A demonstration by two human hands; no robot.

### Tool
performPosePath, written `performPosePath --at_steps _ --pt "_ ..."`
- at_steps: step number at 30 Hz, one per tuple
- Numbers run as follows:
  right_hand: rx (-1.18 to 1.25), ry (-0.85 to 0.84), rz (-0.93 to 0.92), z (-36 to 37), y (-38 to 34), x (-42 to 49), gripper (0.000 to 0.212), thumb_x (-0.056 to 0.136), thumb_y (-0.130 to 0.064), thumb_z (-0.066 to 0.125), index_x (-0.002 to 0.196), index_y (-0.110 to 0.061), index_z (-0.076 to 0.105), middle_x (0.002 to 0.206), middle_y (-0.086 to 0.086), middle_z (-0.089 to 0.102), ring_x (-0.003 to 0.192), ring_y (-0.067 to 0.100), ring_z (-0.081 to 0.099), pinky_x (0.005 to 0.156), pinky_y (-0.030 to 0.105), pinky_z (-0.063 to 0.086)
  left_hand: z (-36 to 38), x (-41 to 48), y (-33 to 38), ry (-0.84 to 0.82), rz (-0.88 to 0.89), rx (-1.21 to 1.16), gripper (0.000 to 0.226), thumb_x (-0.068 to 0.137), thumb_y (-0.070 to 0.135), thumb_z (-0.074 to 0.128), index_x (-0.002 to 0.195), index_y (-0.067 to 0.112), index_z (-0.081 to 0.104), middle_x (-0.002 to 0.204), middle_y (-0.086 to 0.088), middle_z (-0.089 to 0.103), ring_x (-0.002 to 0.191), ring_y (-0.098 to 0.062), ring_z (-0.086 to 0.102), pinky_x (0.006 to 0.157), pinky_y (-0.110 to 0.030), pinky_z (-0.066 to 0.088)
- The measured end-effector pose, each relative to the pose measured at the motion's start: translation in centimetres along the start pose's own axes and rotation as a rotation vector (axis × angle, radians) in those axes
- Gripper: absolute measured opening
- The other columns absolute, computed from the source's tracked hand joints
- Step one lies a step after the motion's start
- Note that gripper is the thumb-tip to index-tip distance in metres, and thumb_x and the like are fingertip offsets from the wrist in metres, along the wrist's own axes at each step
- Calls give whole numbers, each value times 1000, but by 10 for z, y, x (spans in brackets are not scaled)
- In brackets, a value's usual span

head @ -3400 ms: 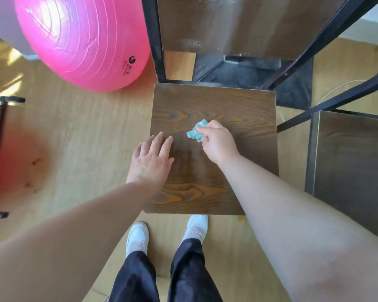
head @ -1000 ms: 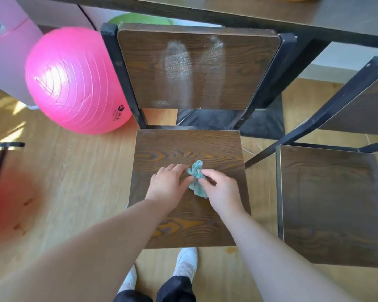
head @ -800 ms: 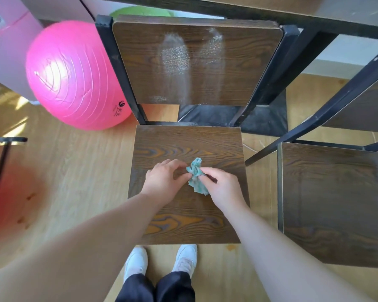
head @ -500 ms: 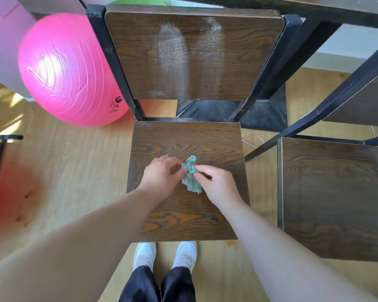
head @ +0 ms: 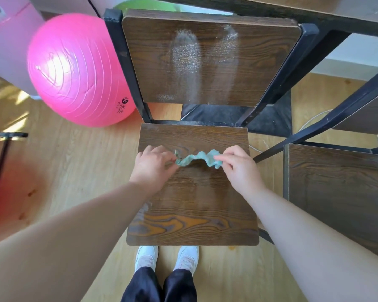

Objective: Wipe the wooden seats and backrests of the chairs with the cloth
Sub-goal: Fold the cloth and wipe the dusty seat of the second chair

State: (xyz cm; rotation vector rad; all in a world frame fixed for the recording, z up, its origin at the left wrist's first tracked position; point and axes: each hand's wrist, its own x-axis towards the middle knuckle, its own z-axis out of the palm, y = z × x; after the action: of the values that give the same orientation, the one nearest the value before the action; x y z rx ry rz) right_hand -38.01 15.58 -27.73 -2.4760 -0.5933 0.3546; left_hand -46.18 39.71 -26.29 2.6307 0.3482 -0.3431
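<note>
Head view, centre of frame: I see the left hand and right hand apart, each pinching one end of the teal cloth, stretched above the wooden seat. Pale smears streak the backrest at top. A pink ball sits upper left.

I see both bare forearms reaching forward, angled inward; left hand knuckles up, thumb and fingers pinching one end of cloth; right hand knuckles up, pinching other end; hands apart, roughly level.
</note>
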Motion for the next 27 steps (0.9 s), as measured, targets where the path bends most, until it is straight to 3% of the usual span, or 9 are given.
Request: performPosePath --at_steps 5,7,10,14,18,22,25,27 --pt "-141 -191 2 32 26 -49 34 91 -4 59 115 -24 70 111 -10 52 96 14 54 78 35 53 38 -35 -16 -159 -68 82 31 92 48 52 121 38 59 125 9 54 119 -19 41 97 -36 35" --pt "-64 -128 139 40 27 -64 37 92 -4 56 121 -23 66 111 -8 53 92 15 57 76 35 53 50 -48 -20 -175 -150 51 42 91 50 52 131 37 50 128 6 51 122 -21 39 99 -37 36" --pt "24 -12 474 43 18 -68 33 94 -21 59 128 -22 60 115 -4 58 92 15 59 78 28 50 60 -63 -23 -163 -256 17 63 89 58 51 144 33 33 138 3 43 128 -24 35 105 -39 34" --pt "102 -63 721 49 7 -61 42 94 -40 59 129 -18 58 114 -1 66 104 20 60 83 30 46 61 -72 -27 -119 -286 -13 71 91 60 47 150 30 23 153 6 29 137 -23 27 112 -40 28" --pt "104 -74 789 57 -1 -49 43 93 -39 61 127 -13 60 117 4 66 107 24 61 82 29 47 57 -72 -29 -95 -328 -11 71 93 60 41 152 30 16 157 5 21 141 -23 23 113 -43 27" --pt "26 -61 764 62 -5 -41 26 91 -33 63 100 -11 73 86 3 68 79 22 61 66 30 52 55 -70 -36 -75 -348 -4 72 93 61 42 152 29 16 158 5 20 141 -24 22 113 -43 26" --pt "196 48 796 59 -15 -39 23 91 -26 65 111 -15 65 101 -1 63 86 16 57 69 27 46 53 -68 -43 -65 -338 5 72 93 61 42 152 29 17 158 4 20 140 -25 23 113 -43 27" --pt "301 98 737 58 -24 -40 17 90 -23 66 106 -19 62 100 -5 61 88 13 59 69 24 46 50 -66 -47 -60 -332 12 73 92 62 43 152 29 17 157 4 21 140 -25 23 112 -44 27"
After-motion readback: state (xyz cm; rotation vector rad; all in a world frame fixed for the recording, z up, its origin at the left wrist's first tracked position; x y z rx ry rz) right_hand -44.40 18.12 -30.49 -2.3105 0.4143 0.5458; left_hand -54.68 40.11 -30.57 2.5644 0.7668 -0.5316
